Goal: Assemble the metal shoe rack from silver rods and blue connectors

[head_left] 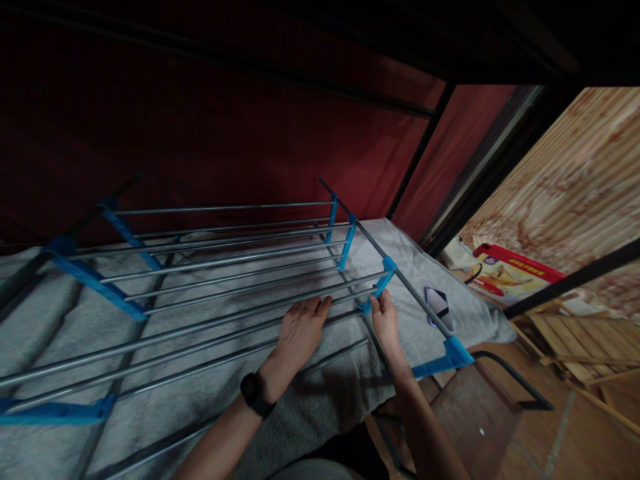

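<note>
A rack of thin metal rods with blue plastic side brackets lies on its side on a grey blanket. My left hand, with a black watch on the wrist, rests palm down on one rod, its fingers over it. My right hand grips the lower end of a blue bracket where the rod meets it. A long grey side pole runs through the blue brackets just right of my right hand.
A phone lies on the blanket right of the pole. A red and yellow box sits beside wooden slats on the tiled floor. A dark red wall and black bed-frame bars rise behind and to the right.
</note>
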The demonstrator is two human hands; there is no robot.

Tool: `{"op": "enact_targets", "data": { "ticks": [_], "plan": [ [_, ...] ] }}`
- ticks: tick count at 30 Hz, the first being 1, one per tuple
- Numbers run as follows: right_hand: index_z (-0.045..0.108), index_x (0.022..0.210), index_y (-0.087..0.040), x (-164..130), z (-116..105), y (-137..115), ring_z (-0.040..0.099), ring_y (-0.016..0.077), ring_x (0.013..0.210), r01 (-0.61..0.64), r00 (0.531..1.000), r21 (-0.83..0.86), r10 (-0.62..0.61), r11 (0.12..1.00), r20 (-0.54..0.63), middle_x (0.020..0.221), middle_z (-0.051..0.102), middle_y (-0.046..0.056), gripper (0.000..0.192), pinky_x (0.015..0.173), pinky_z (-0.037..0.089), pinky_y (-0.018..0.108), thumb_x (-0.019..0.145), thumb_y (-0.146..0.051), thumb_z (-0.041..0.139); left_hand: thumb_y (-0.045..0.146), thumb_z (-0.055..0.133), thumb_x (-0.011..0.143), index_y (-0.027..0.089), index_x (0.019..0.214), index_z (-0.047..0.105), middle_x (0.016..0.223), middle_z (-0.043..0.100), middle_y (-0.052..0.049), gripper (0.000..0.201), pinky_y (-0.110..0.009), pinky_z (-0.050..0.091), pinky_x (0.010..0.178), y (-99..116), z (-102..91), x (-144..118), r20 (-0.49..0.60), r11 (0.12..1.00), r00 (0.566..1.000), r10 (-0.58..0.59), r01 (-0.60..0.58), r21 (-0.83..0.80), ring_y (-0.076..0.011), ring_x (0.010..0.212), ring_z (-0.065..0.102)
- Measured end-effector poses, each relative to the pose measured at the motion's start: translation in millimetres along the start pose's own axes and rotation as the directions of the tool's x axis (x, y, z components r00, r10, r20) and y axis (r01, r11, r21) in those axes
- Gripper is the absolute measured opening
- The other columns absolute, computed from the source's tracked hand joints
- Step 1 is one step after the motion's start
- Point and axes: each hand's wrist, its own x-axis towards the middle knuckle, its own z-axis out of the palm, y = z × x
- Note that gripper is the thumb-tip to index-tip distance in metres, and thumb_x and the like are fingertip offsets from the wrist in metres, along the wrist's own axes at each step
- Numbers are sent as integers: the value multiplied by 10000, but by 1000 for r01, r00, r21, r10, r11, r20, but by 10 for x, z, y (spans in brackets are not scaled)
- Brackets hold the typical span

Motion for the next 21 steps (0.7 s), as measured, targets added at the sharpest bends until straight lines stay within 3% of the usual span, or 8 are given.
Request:
{"op": "enact_targets", "data": {
  "ticks": [7,12,21],
  "plan": [
    [617,1061,-231,7,-30,24,634,259,928,-6,1000,-29,6,1000,12,1005,705,80,322,888,498,395,918,-505,524,24,494,919,175,1401,590,1153,718,-107,514,-378,542,930,35,8,4,44,1000,999,10,-9,-21,-233,1039,676],
    [565,934,-242,23,-67,85,620,241,804,-34,999,-61,35,998,20,831,653,29,364,763,494,372,873,-601,556,74,502,944,164,1372,582,1144,706,-110,444,-374,534,897,65,-9,12,76,999,996,35,-32,-36,-228,1023,662],
    [553,881,-231,37,-152,134,561,220,688,-77,997,-132,80,988,23,736,592,16,403,672,426,361,811,-624,604,115,472,974,113,1320,587,1105,700,-120,364,-362,520,877,72,16,-8,8,996,996,91,-90,-27,-226,991,663]
  ]
}}
